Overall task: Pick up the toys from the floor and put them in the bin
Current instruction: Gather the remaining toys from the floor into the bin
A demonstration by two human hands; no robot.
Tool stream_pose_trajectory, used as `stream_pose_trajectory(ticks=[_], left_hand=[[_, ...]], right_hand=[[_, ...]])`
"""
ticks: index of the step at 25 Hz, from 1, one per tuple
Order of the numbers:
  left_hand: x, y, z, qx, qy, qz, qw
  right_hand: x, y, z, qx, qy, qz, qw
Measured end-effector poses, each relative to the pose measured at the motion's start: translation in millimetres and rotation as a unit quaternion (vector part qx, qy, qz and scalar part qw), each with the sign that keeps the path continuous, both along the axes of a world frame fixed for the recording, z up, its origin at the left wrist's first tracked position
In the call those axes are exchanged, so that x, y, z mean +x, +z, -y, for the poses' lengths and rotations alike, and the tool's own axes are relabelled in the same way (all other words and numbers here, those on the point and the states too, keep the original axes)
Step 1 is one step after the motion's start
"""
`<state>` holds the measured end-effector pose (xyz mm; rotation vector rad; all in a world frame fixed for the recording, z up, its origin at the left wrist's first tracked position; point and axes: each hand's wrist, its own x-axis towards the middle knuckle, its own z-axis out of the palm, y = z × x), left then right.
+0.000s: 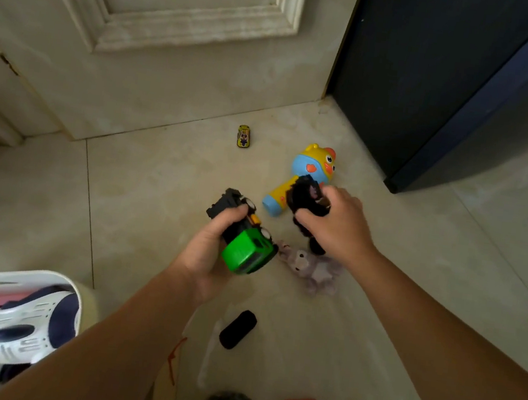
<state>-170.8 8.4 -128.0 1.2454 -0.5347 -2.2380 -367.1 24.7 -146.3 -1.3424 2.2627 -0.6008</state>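
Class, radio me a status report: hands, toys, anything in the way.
Left hand grips truck. Right hand grips black plush. Duck hammer, car, grey plush on floor. Bin lower left, no blocker seen.

You have one view, from a wide-angle camera worn on your head, looking forward and steeply down at the tiled floor [157, 193]. Your left hand [208, 252] and right hand [335, 228] come in from the bottom edge and sit near the centre, close to the lens. The door [178, 23] fills the upper left, a dark blue panel [421, 69] the upper right, and the bin [30, 275] the lower left corner.
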Motion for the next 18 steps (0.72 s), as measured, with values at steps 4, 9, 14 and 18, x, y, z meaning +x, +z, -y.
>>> stream_pose_trajectory(ticks=[4, 9, 14, 18], left_hand=[[10, 4, 7, 0.011, -0.004, -0.106, 0.994], [13, 9, -2, 0.029, 0.073, -0.189, 0.979], [18, 13, 3, 0.04, 0.15, -0.166, 0.974], [19, 23, -3, 0.028, 0.147, -0.165, 0.975]], right_hand=[[60, 18, -3, -0.017, 0.049, 0.206, 0.977], [64, 15, 35, -0.061, -0.031, 0.183, 0.981], [50, -23, 80, 0.076, -0.049, 0.217, 0.972], [43, -55, 76, 0.17, -0.023, 0.058, 0.983]])
